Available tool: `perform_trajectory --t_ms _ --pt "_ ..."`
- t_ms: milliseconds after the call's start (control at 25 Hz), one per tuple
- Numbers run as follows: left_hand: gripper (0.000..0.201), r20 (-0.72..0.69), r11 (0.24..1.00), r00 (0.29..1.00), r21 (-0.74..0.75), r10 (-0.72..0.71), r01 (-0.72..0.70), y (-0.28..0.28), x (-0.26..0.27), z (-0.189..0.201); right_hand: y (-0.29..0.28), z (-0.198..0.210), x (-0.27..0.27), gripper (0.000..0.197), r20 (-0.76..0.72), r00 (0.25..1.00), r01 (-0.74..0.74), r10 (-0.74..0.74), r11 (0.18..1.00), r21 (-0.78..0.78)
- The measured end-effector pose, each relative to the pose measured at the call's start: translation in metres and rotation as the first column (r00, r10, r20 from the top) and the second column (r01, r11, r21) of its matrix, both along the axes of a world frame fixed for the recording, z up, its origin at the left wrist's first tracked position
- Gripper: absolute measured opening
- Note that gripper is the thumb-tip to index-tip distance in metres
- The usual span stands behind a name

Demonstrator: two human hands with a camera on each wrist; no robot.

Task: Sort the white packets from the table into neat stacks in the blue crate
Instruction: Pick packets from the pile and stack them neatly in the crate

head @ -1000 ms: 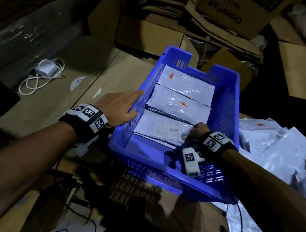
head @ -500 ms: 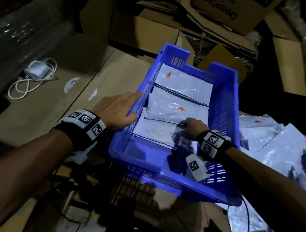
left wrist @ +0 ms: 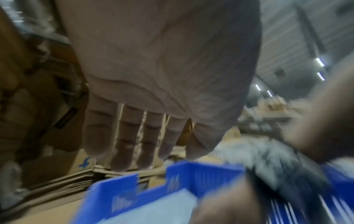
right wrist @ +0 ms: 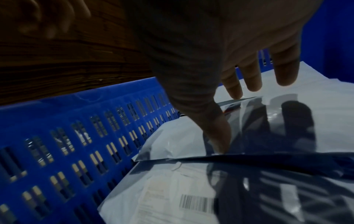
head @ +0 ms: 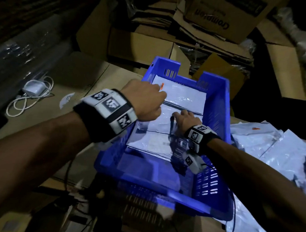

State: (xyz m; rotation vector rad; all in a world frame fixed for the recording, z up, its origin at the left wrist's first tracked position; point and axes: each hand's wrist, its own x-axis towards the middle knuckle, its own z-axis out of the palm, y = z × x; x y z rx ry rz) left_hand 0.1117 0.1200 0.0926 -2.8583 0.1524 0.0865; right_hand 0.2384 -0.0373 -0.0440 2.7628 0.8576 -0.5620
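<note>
The blue crate (head: 218, 120) holds three white packets in an overlapping row: a far one (head: 184, 96), a middle one (head: 159, 122) and a near one with a barcode label (head: 150, 142). My right hand (head: 184, 117) lies on the middle packet (right wrist: 182, 139) with its fingers (right wrist: 252, 81) spread straight and the thumb tip touching the plastic. Above the crate's left wall hovers my left hand (head: 146, 101), reaching toward the far packet. Its fingers (left wrist: 134, 144) are straight and hold nothing. Loose white packets (head: 272, 146) lie on the table to the right.
A white charger with a coiled cable (head: 33, 90) lies on the cardboard-covered table at the left. Stacked cardboard boxes (head: 217, 21) crowd the space behind the crate. Black cables (head: 68, 173) hang at the table's near edge.
My left hand has lifted off the crate's left rim and moved over the crate toward the far packet. My right hand has slid forward from the near packet onto the middle one.
</note>
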Motion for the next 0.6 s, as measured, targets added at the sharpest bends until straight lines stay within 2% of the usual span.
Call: perform_trajectory --t_ms 120,200,360,480,600 --pt "0.026 -0.083 0.992 0.993 -0.093 0.080 -0.088 -0.035 0.038 -0.001 -0.005 -0.004 0.012 0.055 -0.038 0.999 0.030 -0.029 0.999 0.029" --pt "0.026 -0.212 0.991 0.973 -0.082 0.088 -0.108 -0.049 0.052 -0.026 -0.012 -0.008 0.018 0.057 -0.041 0.999 0.031 -0.029 0.999 0.027" --pt "0.026 -0.363 0.998 0.931 -0.062 -0.029 0.007 -0.056 0.052 -0.095 -0.014 -0.020 0.025 0.049 -0.025 0.999 0.032 -0.031 0.996 0.078" --pt "0.027 -0.455 0.997 0.888 -0.066 -0.063 0.037 -0.059 0.051 -0.126 -0.012 -0.025 0.029 0.044 -0.017 0.999 0.044 -0.043 0.992 0.119" --pt "0.031 -0.446 0.996 0.891 -0.065 -0.087 0.064 -0.058 0.051 -0.146 -0.009 -0.023 0.033 0.058 -0.003 1.000 0.029 -0.029 0.993 0.111"
